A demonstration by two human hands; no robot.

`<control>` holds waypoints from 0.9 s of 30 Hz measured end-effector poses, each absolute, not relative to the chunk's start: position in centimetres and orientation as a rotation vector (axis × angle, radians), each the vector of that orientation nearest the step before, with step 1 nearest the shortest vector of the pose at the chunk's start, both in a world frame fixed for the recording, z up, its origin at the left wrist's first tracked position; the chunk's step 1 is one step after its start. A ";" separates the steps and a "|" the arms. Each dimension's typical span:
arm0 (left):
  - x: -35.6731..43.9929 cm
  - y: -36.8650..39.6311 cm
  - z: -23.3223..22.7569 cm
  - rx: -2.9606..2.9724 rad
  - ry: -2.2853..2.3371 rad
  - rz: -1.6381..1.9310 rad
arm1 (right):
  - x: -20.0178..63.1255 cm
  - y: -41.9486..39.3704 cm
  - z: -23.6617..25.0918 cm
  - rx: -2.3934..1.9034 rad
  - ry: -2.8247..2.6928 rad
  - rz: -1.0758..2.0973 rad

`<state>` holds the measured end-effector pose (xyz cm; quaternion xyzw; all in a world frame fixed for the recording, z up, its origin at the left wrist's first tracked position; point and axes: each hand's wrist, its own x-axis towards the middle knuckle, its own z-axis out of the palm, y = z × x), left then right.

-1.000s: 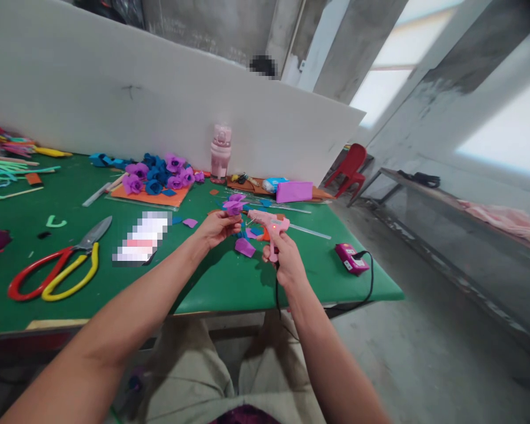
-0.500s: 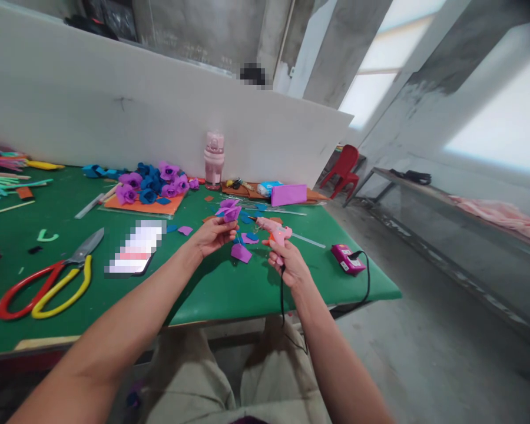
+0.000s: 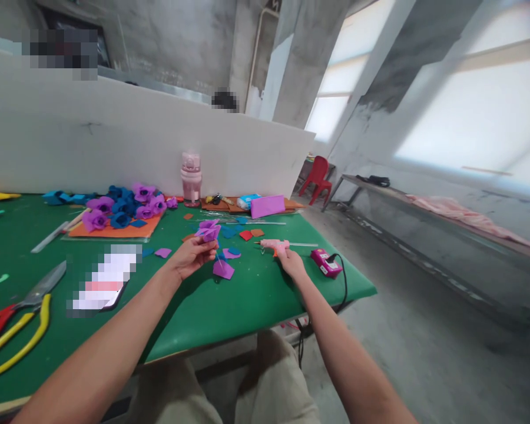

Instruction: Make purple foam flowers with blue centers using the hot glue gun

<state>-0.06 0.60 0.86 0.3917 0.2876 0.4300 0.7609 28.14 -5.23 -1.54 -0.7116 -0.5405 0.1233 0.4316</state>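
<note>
Two changes separate this moment from the earlier frames. First, the pink hot glue gun point(image 3: 274, 245), held raised in front of the flower a second ago, now lies on its side on the green table point(image 3: 247, 306), nozzle toward the left. The right hand point(image 3: 291, 263) rests at its grip end, touching or just beside the handle; whether the fingers remain closed on it cannot be determined. Second, the camera has tilted upward, so the table contents sit lower in view.

The left hand point(image 3: 189, 259) is pinched shut on the stem of a purple foam flower point(image 3: 208, 230), holding it upright above the table, as in both earlier frames. The two hands are now apart, with loose purple petal pieces point(image 3: 223, 269) lying between them on the table.

Judgement: the gluing pass on this flower appears finished for the moment, and the right hand is being freed, probably for a further petal.

Surrounding items:
- Finished purple and blue foam flowers point(image 3: 123, 206) are piled on an orange sheet at the rear left.
- A pink bottle point(image 3: 191, 178) stands upright beside the white partition.
- A magenta power strip point(image 3: 325, 262) with a black cable lies just right of the glue gun.
- Red- and yellow-handled scissors point(image 3: 13, 321) lie at the near left edge.
</note>
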 end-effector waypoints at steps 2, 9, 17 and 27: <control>-0.1 0.6 0.9 0.849 0.623 0.943 | 28.5 -5.5 -2.4 -1.983 -1.416 0.256; 0.0 0.9 1.1 0.820 0.730 1.056 | 25.4 -5.1 -1.0 -1.846 -1.279 -0.250; -0.5 1.7 1.0 0.774 0.814 1.270 | 11.8 0.0 -0.6 -1.254 -1.094 0.273; -0.2 2.3 -0.3 0.897 0.856 1.243 | 13.2 -0.1 -1.2 -1.075 -1.173 0.533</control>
